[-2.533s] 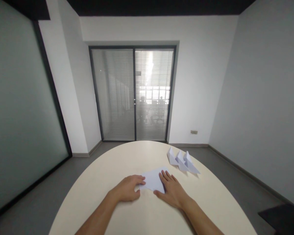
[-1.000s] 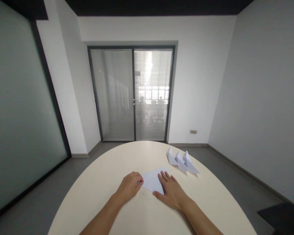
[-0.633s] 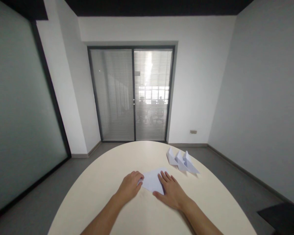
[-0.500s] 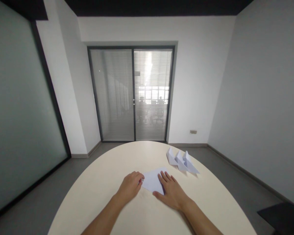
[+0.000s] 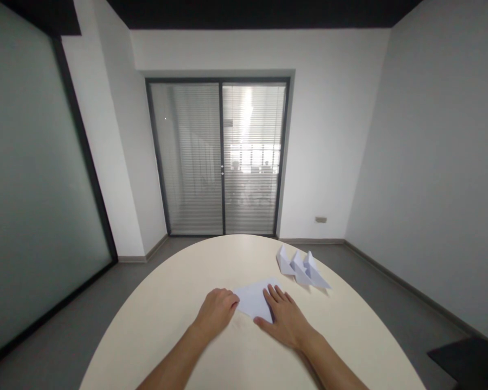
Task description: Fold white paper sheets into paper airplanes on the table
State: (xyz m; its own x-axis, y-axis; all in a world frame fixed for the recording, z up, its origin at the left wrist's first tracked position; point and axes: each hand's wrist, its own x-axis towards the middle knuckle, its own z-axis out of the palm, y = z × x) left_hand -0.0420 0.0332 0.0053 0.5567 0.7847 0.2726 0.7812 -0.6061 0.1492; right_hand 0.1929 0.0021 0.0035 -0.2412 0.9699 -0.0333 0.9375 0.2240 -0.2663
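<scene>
A folded sheet of white paper (image 5: 252, 299) lies flat on the table between my two hands. My left hand (image 5: 218, 310) is closed at the paper's left corner, thumb and fingers pinching it; the very tip is hidden under the fingers. My right hand (image 5: 283, 315) rests flat with fingers spread, pressing on the right part of the sheet and covering its edge there. Beyond it, to the right, three folded paper boats (image 5: 303, 266) stand close together in a row.
The round cream table (image 5: 166, 303) curves away on both sides. Past its far edge is a sliding glass door (image 5: 223, 157) with blinds. A dark flat object (image 5: 467, 357) is at the lower right, off the table. A frosted glass panel (image 5: 32, 179) stands at left.
My left fingers have closed down more tightly over the paper's left corner, with the hand slightly lower. My right hand stays almost still on the sheet.
</scene>
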